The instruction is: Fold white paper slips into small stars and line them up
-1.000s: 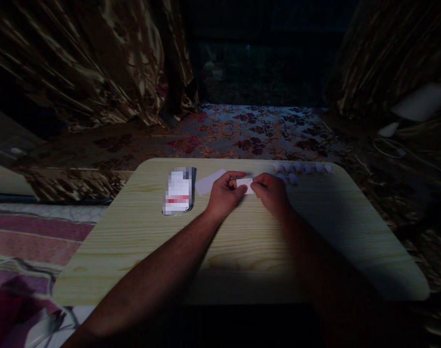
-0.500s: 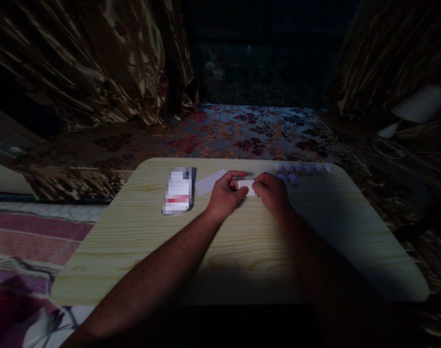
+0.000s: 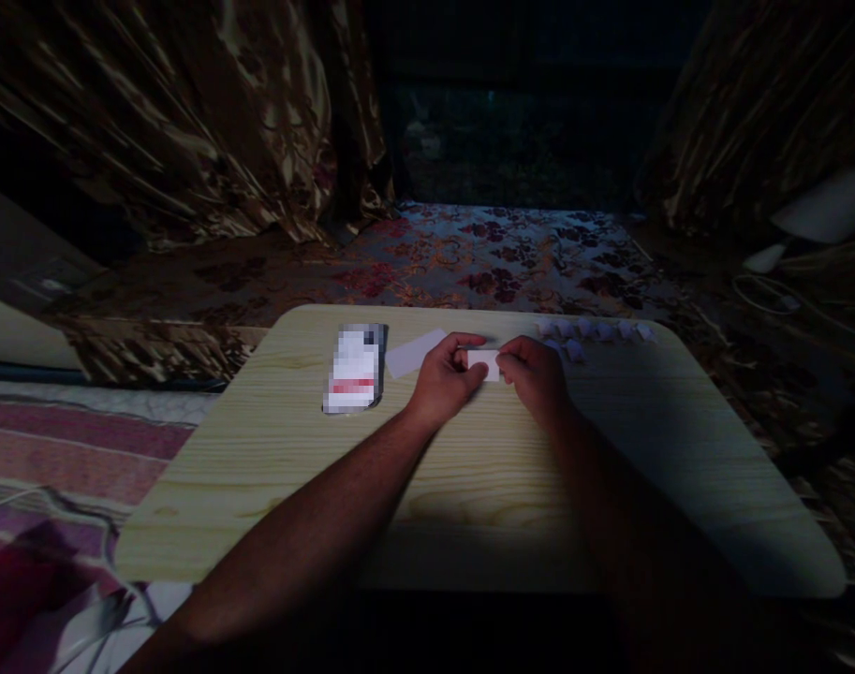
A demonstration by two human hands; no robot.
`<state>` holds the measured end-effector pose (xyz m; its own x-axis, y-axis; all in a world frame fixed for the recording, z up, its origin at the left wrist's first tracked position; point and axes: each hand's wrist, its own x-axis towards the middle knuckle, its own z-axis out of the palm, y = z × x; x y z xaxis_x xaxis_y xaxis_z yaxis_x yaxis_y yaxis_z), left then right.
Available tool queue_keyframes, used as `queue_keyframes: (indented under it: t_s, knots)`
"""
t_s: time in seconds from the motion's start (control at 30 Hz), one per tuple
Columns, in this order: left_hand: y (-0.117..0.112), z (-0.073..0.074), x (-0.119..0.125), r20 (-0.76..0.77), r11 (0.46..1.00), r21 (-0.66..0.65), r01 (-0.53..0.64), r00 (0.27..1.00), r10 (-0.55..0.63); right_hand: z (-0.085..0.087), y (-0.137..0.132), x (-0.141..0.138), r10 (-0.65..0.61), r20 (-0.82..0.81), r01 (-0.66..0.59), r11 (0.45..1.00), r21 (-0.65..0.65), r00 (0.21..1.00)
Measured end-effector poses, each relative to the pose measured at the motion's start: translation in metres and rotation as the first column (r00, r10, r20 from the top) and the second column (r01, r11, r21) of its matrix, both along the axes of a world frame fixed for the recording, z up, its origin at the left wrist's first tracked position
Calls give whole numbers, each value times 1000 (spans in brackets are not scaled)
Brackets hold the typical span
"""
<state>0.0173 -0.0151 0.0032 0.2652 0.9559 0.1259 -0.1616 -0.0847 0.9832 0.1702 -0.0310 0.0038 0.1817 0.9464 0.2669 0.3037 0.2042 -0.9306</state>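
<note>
A small white piece of paper [image 3: 482, 365] is stretched between my two hands above the table. My left hand [image 3: 447, 374] pinches its left end, thumb lying across the front and index finger reaching out behind. At the right end, the fingertips of my right hand [image 3: 536, 373] are closed on the paper's edge. Behind my left hand a larger pale sheet of paper [image 3: 411, 354] lies slanted on the tabletop. Beyond my right hand sit several small, pale folded paper pieces [image 3: 604, 331] in rows; some are partly hidden by that hand.
The light wooden table [image 3: 315, 487] has rounded corners. A blurred-out white item with a red band [image 3: 355, 370], perhaps a phone, lies at its left. A white lamp [image 3: 824, 208] stands far right on the patterned ledge [image 3: 462, 253]. Striped bedding [image 3: 68, 449] and a cable are at left.
The whole view has shifted slightly, so the table and hands appear a little further right. Both hands keep their hold on the paper, with hardly any other movement.
</note>
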Motion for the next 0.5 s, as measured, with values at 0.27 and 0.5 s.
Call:
queue_keyframes:
  t_s: [0.27, 0.5]
  knots:
    - [2, 0, -1, -38, 993, 42, -109, 993, 111, 2, -1, -5, -36, 12, 35, 998, 56, 999]
    - [4, -5, -2, -51, 991, 96, -95, 994, 100, 1, -1, -4, -20, 33, 18, 997, 78, 999]
